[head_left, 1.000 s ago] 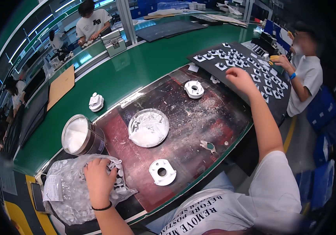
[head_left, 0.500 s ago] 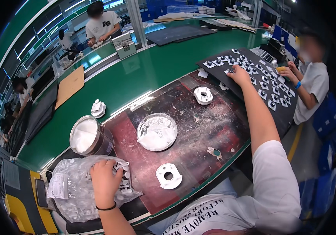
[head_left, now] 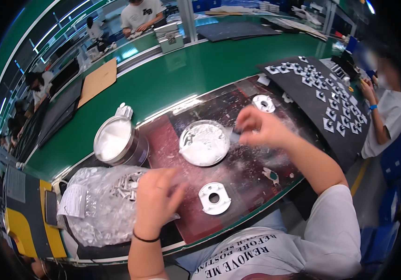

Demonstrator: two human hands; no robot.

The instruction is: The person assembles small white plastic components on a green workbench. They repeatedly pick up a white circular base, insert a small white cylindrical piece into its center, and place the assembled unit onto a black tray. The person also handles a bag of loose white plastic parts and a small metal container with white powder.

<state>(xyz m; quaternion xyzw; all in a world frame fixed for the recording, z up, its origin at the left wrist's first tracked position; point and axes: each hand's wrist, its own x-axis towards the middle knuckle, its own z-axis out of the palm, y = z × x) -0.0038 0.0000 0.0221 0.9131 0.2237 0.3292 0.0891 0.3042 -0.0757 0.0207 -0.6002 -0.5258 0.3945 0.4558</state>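
My right hand is over the work mat, just right of a round dish smeared with white paste. Its fingers are closed on a small pale flat part, blurred by motion. My left hand hovers at the right edge of a clear plastic bag, which holds many small white pieces. Motion smears its fingers, so I cannot tell whether they hold anything. A white round bracket with a centre hole lies between my hands, nearer me. Another such bracket is beyond my right hand.
A tin of white paste stands left of the dish. On the right, a black board carries rows of small white square parts with dark centres. A co-worker sits beyond it. A metal box is at the back.
My right hand has come from the black board back toward the dish, with a small pale part in it. My left hand has lifted off the bag and moved right. The view has shifted.
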